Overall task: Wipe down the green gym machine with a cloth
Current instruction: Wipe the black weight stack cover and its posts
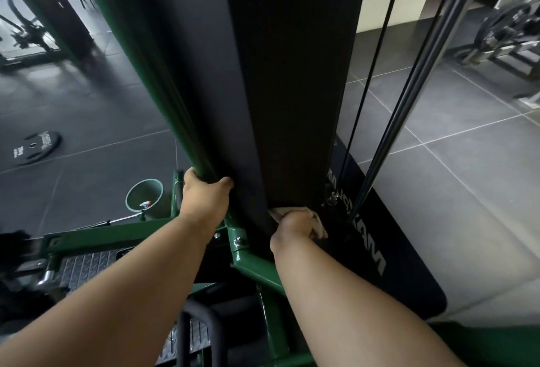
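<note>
Green gym machine (pixel 152 74) fills centre frame, its green upright post running from 11 o'clock down to centre beside a black shroud panel (pixel 277 74). Left hand (pixel 204 200) grips the post's lower end, fingers curled round it, thumb against the panel. Right hand (pixel 293 227), at 5 o'clock of the left, holds a beige cloth (pixel 317 224) bunched in curled fingers, pressed to the panel's bottom edge. 1 weight plate (pixel 33 147) lies on the floor at 9 o'clock; a green cup (pixel 144 194) sits just left of the left hand.
</note>
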`<control>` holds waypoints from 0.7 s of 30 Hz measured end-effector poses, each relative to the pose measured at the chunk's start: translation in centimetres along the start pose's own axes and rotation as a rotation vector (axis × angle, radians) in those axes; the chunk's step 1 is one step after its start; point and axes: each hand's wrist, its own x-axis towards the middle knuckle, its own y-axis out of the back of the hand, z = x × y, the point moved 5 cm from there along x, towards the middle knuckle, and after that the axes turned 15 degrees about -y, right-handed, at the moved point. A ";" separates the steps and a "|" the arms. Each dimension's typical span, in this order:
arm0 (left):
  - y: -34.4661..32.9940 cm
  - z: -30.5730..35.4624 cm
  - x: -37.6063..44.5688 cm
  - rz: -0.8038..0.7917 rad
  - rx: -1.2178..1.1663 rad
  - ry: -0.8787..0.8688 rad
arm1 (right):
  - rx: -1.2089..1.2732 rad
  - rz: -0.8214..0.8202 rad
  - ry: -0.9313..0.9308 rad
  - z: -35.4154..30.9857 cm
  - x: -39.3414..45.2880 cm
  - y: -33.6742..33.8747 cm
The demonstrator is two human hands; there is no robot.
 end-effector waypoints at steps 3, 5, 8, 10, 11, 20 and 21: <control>0.1 -0.2 0.5 -0.019 0.021 -0.006 | -0.011 0.060 0.117 -1.5 -0.8 -0.2; 0.1 0.0 0.7 -0.038 0.028 0.013 | 0.080 0.174 0.324 -3.6 -3.7 0.4; 0.1 0.4 0.9 -0.075 0.017 0.052 | 0.109 0.195 0.755 -7.5 -11.8 0.2; 0.2 0.5 1.2 -0.081 0.020 0.067 | 0.092 0.216 0.820 -9.3 -15.1 -0.6; 0.3 0.6 1.2 -0.082 0.026 0.072 | 0.077 0.256 0.830 -10.0 -16.3 -0.9; -0.1 -0.6 2.0 -0.056 0.024 0.064 | -0.444 0.283 1.175 -6.9 -14.6 -0.3; -0.1 -0.7 2.2 -0.060 0.020 0.059 | -0.479 0.313 1.311 -7.6 -15.5 -0.7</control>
